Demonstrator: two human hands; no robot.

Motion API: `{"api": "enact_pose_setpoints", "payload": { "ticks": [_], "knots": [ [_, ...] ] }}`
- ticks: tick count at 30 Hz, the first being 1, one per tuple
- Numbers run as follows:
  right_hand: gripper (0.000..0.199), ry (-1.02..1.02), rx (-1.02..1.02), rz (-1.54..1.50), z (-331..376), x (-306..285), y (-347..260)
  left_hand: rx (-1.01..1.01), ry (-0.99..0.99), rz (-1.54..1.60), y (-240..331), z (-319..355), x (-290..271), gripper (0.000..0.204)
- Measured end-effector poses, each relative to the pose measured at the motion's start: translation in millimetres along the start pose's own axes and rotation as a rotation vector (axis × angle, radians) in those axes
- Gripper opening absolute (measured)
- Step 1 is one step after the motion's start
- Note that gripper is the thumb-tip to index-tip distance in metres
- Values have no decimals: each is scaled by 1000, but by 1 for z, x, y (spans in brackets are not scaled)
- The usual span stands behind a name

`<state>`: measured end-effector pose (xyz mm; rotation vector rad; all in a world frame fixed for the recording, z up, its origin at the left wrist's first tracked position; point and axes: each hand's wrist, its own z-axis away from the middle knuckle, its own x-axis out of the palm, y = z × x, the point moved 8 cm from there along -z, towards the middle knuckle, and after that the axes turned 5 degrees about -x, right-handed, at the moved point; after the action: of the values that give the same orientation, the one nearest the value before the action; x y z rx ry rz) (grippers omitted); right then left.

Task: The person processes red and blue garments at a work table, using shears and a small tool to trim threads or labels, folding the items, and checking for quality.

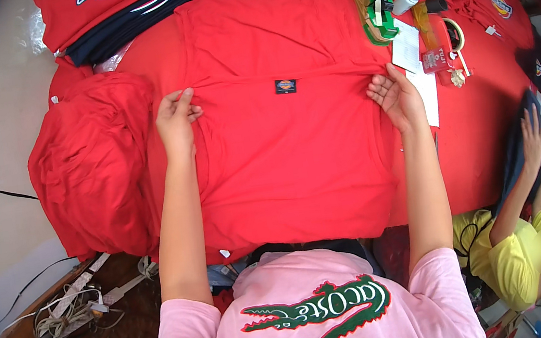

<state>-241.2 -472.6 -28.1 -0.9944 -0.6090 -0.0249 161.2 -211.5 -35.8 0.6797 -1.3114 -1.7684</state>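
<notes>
Pink cloth of the person's T-shirt [285, 271] is nearest, close against the table [462, 156]. From there the red shirt [288, 146] lies spread in the middle of the table, its near part resting on the surface, so I think the hands need to carry little of its weight. On the left, a loose red heap [94, 166] sits beside it, probably so that the two cloths do not mix.

Farther, the left hand [177, 120] and the right hand [398, 92] are almost closed, each pinching one far corner of this shirt between the tips, with the other fingers loosely curled. Because they are well apart, the edge between them is drawn nearly straight, and the dark label [286, 86] comes about to its centre. How hard the right one presses, I cannot tell.

Beyond the shirt, another red garment [251, 30] lies flat, perhaps as a soft base. To its right stand a green holder [379, 15] and a white spool [406, 1], seemingly placed for easy reach. Farthest, dark-blue garments [158, 12] lie layered, maybe to save space.
</notes>
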Motion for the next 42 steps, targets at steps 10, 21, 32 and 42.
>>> {"api": "enact_pose_setpoints", "payload": {
  "ticks": [10, 21, 32, 42],
  "knots": [
    [16, -127, 255, 497, 210, -78, 53, 134, -409, -660, -1, 211, -122, 20],
    [29, -52, 325, 645, 274, -112, 106, -219, -247, -386, -102, 271, -183, 16],
    [46, 41, 252, 642, 292, -116, 111, -240, -155, -298, -109, 268, -186, 24],
    [33, 40, 165, 595, 290, -116, 115, -32, -58, -452, -92, 257, -164, 26]
  ]
}}
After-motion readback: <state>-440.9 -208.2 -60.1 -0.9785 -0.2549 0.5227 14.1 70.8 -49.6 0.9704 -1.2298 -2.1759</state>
